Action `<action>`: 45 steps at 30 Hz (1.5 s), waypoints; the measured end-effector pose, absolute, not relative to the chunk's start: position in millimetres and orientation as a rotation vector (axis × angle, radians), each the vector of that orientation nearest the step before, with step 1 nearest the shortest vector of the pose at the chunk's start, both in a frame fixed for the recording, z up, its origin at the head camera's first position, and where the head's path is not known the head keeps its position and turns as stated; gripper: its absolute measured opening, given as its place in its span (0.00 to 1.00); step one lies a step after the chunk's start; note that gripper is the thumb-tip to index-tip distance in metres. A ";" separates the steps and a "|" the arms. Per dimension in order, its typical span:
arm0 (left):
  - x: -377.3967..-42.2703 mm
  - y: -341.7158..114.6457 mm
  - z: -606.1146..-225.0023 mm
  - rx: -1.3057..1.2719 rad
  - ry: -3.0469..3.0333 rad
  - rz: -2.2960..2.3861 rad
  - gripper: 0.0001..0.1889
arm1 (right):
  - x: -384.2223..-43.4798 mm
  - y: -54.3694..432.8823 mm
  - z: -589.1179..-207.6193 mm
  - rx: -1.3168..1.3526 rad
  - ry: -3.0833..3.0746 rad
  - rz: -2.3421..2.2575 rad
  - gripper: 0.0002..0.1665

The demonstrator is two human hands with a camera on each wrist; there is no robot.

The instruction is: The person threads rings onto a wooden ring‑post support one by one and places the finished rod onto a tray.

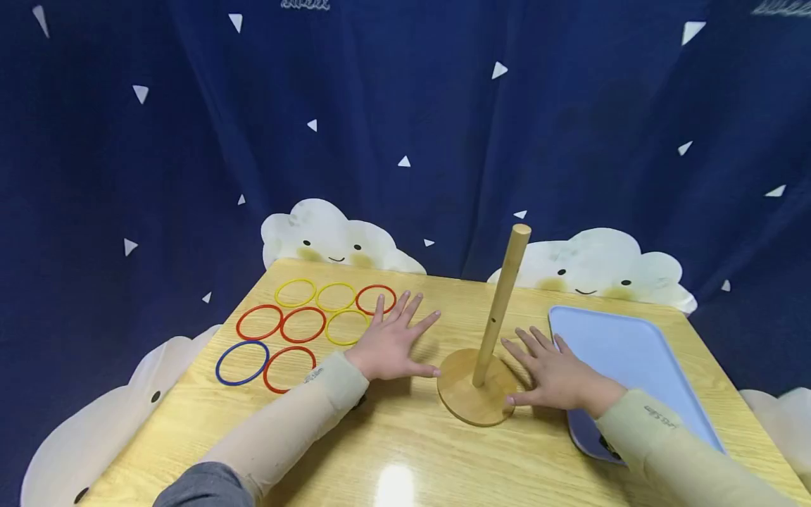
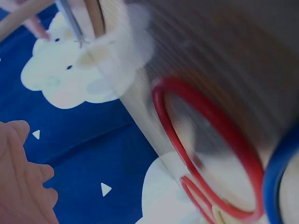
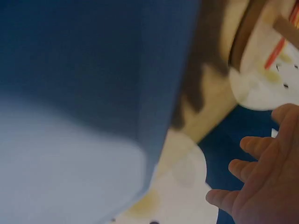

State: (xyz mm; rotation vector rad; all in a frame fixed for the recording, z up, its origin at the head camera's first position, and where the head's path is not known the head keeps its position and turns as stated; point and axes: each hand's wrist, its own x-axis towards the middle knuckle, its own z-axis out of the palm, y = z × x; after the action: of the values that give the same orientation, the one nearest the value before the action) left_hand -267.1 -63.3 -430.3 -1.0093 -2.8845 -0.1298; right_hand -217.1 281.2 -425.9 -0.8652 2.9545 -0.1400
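Observation:
A wooden stand with a round base [image 1: 465, 394] and an upright peg [image 1: 503, 303] is on the table between the two hands. My left hand [image 1: 395, 343], fingers spread, is at the left of the base, its thumb tip right at the rim. On the other side, my right hand [image 1: 557, 373] spreads its fingers close to the base, holding nothing. Left of the left hand, several thin rings lie flat in rows: yellow rings [image 1: 277, 292], red rings [image 1: 238, 331] and one blue ring [image 1: 217, 373]. In the left wrist view a red ring [image 2: 229, 133] appears close up.
A light blue tray [image 1: 624, 348] lies at the right of the table [image 1: 355, 458], partly under the right forearm. Behind the table hangs a dark blue curtain [image 1: 380, 91] with white triangles and smiling clouds.

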 end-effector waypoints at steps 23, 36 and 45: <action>-282.0 -129.4 -443.5 -0.228 -2.833 -1.764 0.37 | -198.1 272.0 -451.0 -0.816 2.857 -0.170 0.67; -281.9 -152.4 -454.6 -0.032 -2.906 -1.738 0.23 | -193.5 257.9 -452.6 -0.757 2.864 -0.165 0.70; -279.6 -153.3 -458.2 -0.210 -2.996 -1.292 0.13 | -187.1 251.9 -450.6 -0.605 2.856 -0.125 0.70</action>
State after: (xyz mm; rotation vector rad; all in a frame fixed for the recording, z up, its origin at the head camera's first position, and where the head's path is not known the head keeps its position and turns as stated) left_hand -279.6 -153.3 -458.2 -0.2098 -2.9963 -1.2915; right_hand -187.1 251.9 -450.6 -0.6047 2.8560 -0.1253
